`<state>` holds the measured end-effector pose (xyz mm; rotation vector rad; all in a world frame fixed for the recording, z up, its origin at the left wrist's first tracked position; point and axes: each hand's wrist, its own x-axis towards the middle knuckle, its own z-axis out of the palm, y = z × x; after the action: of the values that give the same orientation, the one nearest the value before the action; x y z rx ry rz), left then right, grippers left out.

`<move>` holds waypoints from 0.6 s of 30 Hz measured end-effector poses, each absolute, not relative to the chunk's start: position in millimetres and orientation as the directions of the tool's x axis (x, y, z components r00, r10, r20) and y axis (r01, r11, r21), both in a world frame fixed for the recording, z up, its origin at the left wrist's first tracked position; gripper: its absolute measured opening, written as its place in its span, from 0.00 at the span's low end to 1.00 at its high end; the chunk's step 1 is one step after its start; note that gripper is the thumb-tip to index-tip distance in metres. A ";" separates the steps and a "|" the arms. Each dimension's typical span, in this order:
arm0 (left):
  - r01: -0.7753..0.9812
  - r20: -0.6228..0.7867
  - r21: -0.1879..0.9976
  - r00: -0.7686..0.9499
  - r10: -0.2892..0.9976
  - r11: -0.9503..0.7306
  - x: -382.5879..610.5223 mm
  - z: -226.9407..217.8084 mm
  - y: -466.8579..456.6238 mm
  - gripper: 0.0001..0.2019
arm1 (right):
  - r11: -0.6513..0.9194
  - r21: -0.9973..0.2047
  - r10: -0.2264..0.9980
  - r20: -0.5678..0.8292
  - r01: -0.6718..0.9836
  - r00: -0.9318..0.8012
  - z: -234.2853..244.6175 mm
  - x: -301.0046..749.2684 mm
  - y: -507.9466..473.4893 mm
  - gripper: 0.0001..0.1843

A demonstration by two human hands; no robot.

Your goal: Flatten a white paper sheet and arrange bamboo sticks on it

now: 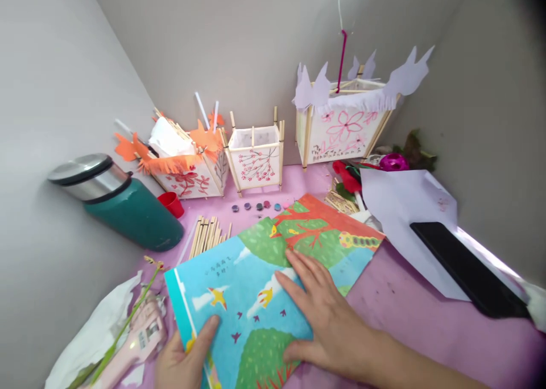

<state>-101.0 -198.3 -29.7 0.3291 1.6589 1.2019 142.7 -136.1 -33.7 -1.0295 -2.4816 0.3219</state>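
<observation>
A colourful picture book (239, 264) lies at a slant on the purple tabletop, its blue page showing birds, clouds and a green bush. Beside that page, a section (324, 224) shows a red tree and a caterpillar. My left hand (185, 349) grips the lower left edge, thumb on top and the other fingers mostly hidden. Across the right part of the blue page rests my right hand (322, 312), fingers spread, fingertips touching the paper. How the two illustrated parts join is hidden under that hand.
Behind stand paper lanterns with stick frames: an orange-trimmed one (191, 178), a small one (258, 164) and a lilac-trimmed one (345, 130). A green bottle (132, 210) and pink glue gun (145, 338) are left. A black phone (464, 267) lies on lilac paper (409, 201). Sticks (207, 235) lie behind the book.
</observation>
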 end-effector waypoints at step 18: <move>-0.038 -0.352 0.871 -0.743 0.569 0.489 -105.6 -26.0 -201.3 0.20 | 0.504 -0.568 0.864 0.319 0.651 -0.391 -54.2 140.0 -121.9 0.27</move>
<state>-105.6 -201.3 -26.0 0.4347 2.1108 1.2563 140.0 -121.9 -54.2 -1.2351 -2.1649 0.4753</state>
